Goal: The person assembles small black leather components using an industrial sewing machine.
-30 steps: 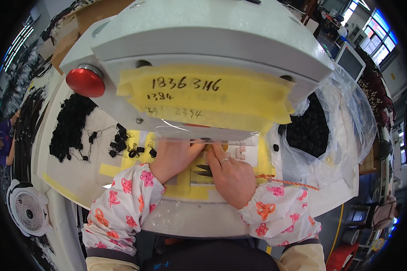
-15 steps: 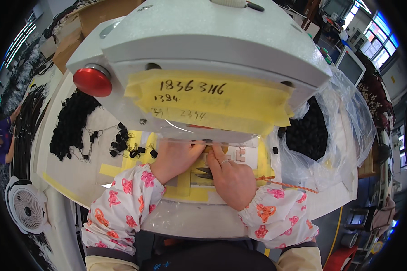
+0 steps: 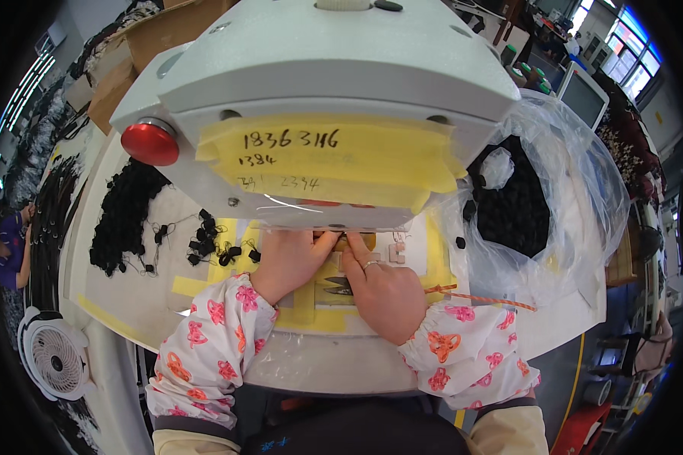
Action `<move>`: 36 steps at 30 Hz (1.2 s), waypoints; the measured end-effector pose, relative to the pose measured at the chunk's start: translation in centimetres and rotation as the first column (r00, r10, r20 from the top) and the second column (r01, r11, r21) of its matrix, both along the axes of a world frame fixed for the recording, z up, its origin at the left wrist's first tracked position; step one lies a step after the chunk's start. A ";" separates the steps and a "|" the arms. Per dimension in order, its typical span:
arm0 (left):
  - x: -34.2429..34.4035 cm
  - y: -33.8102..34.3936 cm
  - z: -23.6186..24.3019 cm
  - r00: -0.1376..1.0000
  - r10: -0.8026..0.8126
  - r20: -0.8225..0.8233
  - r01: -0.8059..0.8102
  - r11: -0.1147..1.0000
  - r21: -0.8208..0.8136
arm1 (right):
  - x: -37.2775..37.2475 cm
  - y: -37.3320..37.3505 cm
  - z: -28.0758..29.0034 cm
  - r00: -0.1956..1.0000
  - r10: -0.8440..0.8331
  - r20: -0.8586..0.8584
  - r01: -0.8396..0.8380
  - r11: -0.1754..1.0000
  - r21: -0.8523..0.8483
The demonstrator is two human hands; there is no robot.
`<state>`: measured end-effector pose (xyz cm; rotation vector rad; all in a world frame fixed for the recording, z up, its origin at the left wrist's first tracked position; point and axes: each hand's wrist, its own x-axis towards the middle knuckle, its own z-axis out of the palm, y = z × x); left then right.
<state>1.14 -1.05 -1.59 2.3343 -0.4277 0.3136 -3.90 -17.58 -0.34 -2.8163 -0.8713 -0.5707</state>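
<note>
Both of my hands work close together on the yellow-taped plate under the machine head (image 3: 311,83). My left hand (image 3: 288,262) is closed, thumb toward the middle; its fingertips go out of sight beneath the machine's front edge, hiding what they pinch. My right hand (image 3: 387,296), with a ring on one finger, reaches its forefinger up beside the left thumb, by a small brown-yellow piece (image 3: 368,240). From under its curled palm the dark blades of thread snips (image 3: 338,287) point left, slightly apart. An orange cord (image 3: 478,296) trails to the right from that hand.
Small black pieces with loose threads (image 3: 205,241) lie left of my hands, beside a larger black heap (image 3: 125,216). At right, a clear plastic bag (image 3: 577,189) holds more black pieces. A red push button (image 3: 150,142) sticks out on the machine's left. A white fan (image 3: 55,356) stands far left.
The whole view has shifted slightly, so the machine appears further left. Both hands keep nearly the same place and pose at the plate, the snips still under the right palm.
</note>
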 end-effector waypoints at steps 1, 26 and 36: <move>-0.1 0.1 0.2 0.998 0.003 -0.063 -0.003 1.000 -0.004 | -0.1 0.0 0.1 1.000 0.002 -0.005 -0.002 1.000 -0.012; -3.9 5.6 2.7 0.983 0.179 0.052 -0.179 0.984 0.008 | 1.4 -10.2 0.8 0.901 -0.432 -0.034 0.422 0.892 -0.161; -1.7 -0.7 1.2 0.983 -0.023 0.183 -0.013 0.981 0.196 | 2.3 -9.9 1.6 0.895 -0.411 -0.172 0.415 0.910 -0.012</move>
